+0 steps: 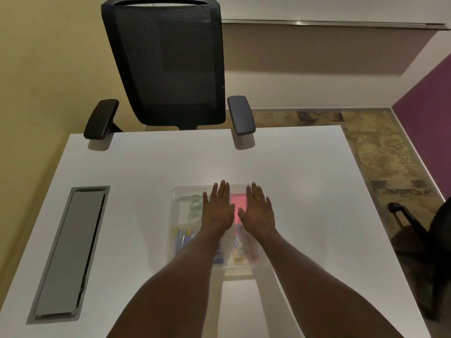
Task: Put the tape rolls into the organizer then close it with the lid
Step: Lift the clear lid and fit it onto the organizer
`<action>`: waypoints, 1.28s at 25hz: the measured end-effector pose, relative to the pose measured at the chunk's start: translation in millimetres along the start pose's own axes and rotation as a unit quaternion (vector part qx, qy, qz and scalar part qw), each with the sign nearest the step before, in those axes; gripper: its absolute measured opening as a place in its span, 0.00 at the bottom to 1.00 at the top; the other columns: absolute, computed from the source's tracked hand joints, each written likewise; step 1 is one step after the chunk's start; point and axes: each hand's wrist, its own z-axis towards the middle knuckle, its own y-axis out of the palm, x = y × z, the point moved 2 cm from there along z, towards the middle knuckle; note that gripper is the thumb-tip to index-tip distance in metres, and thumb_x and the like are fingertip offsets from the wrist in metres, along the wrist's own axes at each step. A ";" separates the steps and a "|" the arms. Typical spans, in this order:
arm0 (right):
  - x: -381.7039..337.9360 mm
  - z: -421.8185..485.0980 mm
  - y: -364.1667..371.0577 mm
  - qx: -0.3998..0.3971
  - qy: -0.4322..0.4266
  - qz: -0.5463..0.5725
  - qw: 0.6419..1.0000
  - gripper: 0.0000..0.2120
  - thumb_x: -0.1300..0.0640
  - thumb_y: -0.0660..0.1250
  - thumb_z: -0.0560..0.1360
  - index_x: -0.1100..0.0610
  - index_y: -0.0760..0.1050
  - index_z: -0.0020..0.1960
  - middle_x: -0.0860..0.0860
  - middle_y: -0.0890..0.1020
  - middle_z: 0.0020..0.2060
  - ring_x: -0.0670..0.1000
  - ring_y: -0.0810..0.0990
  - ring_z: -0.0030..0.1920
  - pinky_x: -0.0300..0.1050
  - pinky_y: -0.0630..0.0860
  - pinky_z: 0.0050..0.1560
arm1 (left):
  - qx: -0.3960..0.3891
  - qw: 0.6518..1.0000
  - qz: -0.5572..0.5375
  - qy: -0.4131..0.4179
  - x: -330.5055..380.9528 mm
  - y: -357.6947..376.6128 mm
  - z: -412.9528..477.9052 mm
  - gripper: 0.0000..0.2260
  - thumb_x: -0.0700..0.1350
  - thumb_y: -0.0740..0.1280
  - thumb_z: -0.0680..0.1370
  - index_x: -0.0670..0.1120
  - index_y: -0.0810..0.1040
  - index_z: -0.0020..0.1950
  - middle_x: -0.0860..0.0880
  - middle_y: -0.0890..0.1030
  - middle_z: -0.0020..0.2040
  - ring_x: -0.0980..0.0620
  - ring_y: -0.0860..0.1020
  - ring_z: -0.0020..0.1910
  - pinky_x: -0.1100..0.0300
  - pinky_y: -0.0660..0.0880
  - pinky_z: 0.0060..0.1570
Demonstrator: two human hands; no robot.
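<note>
A clear plastic organizer [173,230] lies on the white table in front of me, with a translucent lid [179,191] resting over it. Through the lid I see clear tape rolls [194,207] in the far left compartment, a pink pad [238,201] in the far right one, and colourful small items nearer me. My left hand [218,208] and my right hand [257,209] lie flat, palms down, side by side on the far half of the lid, fingers stretched out. Neither hand holds anything.
A grey cable hatch [67,252] is set into the table at the left. A black mesh office chair [168,64] stands at the table's far edge, its armrests over the tabletop. Another dark chair [427,242] sits off the right edge.
</note>
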 end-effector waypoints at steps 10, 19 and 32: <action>6.8 3.2 16.0 0.006 0.006 -0.043 0.999 0.34 0.41 0.50 0.85 0.54 0.43 0.84 0.54 0.44 0.84 0.55 0.45 0.83 0.61 0.50 0.82 | 0.048 0.999 -0.005 -0.002 -19.3 5.1 -3.9 0.29 0.52 0.50 0.87 0.45 0.44 0.85 0.48 0.47 0.86 0.48 0.45 0.85 0.44 0.43 0.84; 4.3 -0.3 24.6 0.015 0.010 -0.027 0.999 0.33 0.43 0.51 0.85 0.55 0.41 0.84 0.55 0.43 0.83 0.56 0.44 0.83 0.61 0.54 0.81 | 0.090 0.985 -0.119 -0.086 -119.0 7.7 -39.2 0.31 0.54 0.52 0.87 0.47 0.42 0.85 0.51 0.44 0.86 0.53 0.44 0.85 0.54 0.45 0.84; 3.1 -9.6 27.0 0.012 -0.008 -0.076 0.997 0.32 0.42 0.49 0.86 0.55 0.41 0.84 0.55 0.42 0.83 0.55 0.44 0.83 0.62 0.54 0.81 | 0.116 0.991 -0.047 -0.042 -124.7 46.1 -112.0 0.30 0.58 0.48 0.86 0.46 0.50 0.85 0.49 0.52 0.86 0.52 0.47 0.85 0.46 0.47 0.84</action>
